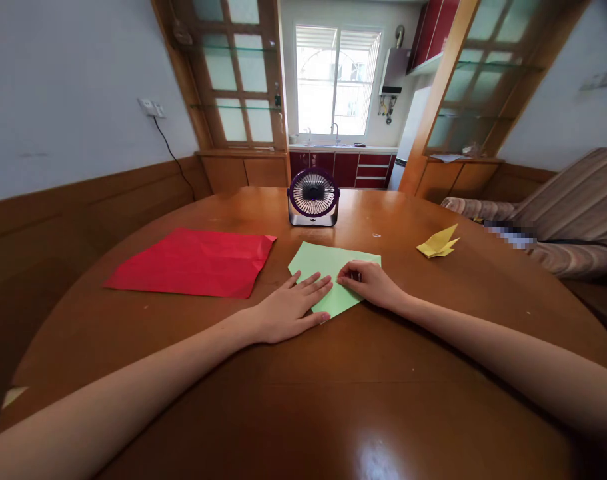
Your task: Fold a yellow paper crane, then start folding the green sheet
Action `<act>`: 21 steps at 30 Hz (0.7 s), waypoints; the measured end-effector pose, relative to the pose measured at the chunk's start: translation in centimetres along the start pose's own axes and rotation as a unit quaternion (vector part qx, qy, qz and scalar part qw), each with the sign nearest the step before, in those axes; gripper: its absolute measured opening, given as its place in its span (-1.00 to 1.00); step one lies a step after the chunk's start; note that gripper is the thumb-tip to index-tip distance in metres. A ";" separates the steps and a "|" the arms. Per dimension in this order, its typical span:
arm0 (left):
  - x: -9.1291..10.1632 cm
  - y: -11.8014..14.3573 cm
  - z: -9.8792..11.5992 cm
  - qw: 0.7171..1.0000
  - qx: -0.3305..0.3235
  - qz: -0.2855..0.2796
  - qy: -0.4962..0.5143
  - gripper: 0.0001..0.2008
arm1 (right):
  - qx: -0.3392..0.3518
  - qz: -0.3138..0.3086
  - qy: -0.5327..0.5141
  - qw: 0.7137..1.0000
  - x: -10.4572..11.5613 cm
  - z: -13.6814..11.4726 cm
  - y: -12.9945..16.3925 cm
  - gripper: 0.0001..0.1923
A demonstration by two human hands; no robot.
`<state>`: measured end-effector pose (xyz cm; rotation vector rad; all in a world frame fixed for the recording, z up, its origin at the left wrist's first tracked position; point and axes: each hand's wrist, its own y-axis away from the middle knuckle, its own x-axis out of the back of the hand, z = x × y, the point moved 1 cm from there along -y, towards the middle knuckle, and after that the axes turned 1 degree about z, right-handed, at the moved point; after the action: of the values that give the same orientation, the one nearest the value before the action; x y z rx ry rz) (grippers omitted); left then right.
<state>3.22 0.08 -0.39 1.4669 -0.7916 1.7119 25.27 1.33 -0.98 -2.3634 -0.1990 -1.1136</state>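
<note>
A light green sheet of paper [328,257] lies on the wooden table in front of me, with an angular, partly folded outline. Flat on its left part rests my left hand [296,307], fingers spread and the thumb at the near edge. My right hand [366,281] is on the right part of the paper, its fingers curled and the fingertips pressed together on the surface. Whether anything is pinched between them is hidden. To the left is a creased red sheet of paper [198,263]. On the right sits a folded yellow paper figure [438,243] with pointed tips.
A small purple desk fan [313,193] stands at the far side of the round wooden table [283,413]. Beyond it are a kitchen counter and a window [338,80]. A striped sofa [573,200] is at the right, past the table's edge.
</note>
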 end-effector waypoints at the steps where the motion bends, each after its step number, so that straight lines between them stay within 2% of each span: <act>1: 0.0 0.0 0.1 1.000 0.000 -0.002 0.001 -0.34 | 0.000 -0.001 0.002 1.000 0.0 0.0 0.0 -0.87; 6: 0.1 0.0 -0.1 1.000 0.000 -0.015 0.005 -0.31 | 0.002 -0.005 0.006 1.000 0.1 -0.2 0.0 -0.88; 13: 0.0 0.1 -0.4 1.000 -0.012 -0.004 -0.003 -0.30 | 0.002 -0.005 0.005 1.000 0.1 -0.2 0.0 -0.87; 17: 0.2 0.2 -0.1 0.999 -0.009 0.047 -0.026 -0.31 | -0.004 -0.003 0.004 1.000 0.1 -0.2 0.0 -0.88; 21: 0.3 0.4 0.1 0.994 -0.046 0.085 -0.044 -0.43 | -0.006 -0.003 -0.006 1.000 0.1 -0.2 0.0 -0.88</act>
<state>2.90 -0.15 -0.07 1.4548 -1.0552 1.7195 25.21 1.22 -0.81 -2.3814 -0.2032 -1.1073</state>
